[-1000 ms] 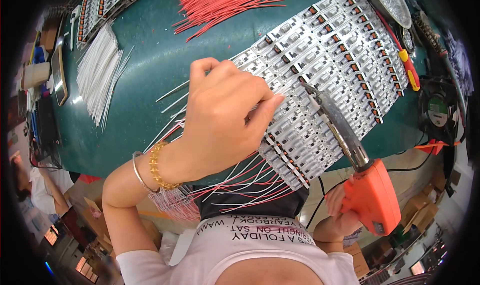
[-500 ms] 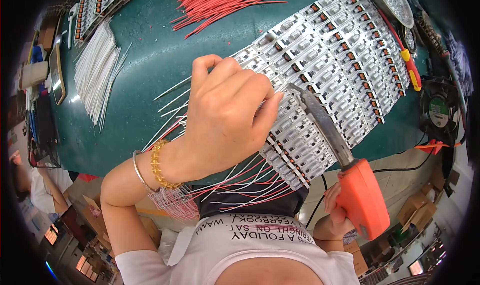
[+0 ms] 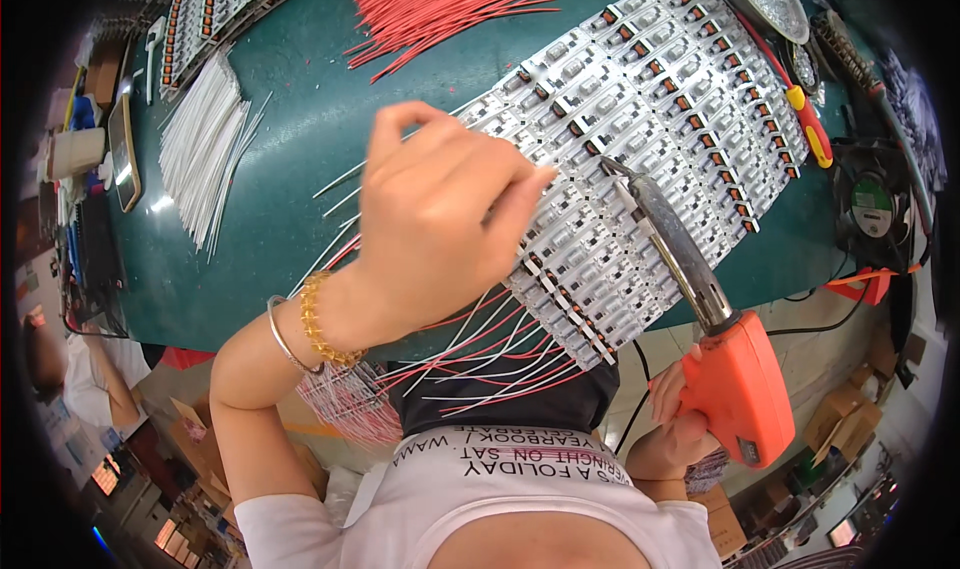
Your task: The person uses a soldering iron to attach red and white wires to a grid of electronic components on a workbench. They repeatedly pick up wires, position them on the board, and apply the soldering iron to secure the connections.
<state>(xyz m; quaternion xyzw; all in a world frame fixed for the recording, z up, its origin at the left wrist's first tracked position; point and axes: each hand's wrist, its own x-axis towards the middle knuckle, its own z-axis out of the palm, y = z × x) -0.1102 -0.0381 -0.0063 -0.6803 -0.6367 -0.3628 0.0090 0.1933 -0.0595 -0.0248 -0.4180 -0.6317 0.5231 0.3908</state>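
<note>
My right hand [image 3: 672, 409] is wrapped round the orange handle of a soldering gun [image 3: 745, 389]. Its metal barrel slants up and left, and the dark tip is over a panel of small circuit boards [image 3: 640, 99], among the rows of parts. Over the panel's left part is my left hand [image 3: 440, 204], fingers curled and thumb pressed to the forefinger; what they pinch, if anything, is hidden. Red and white wires [image 3: 500, 359] trail from the panel's near left edge, and more white wire ends poke out left of my left hand.
White wires [image 3: 205, 149] lie in a bundle at left, red wires [image 3: 430, 9] at the back. A red-yellow screwdriver [image 3: 812, 129], a metal dish [image 3: 765, 1] and a black fan [image 3: 872, 204] are at right. A phone [image 3: 124, 154] lies far left. Another person [image 3: 100, 379] sits beyond.
The soldering gun's tip has moved a little right and away from my left fingers. My left hand has shifted slightly left, and a gap now separates the two.
</note>
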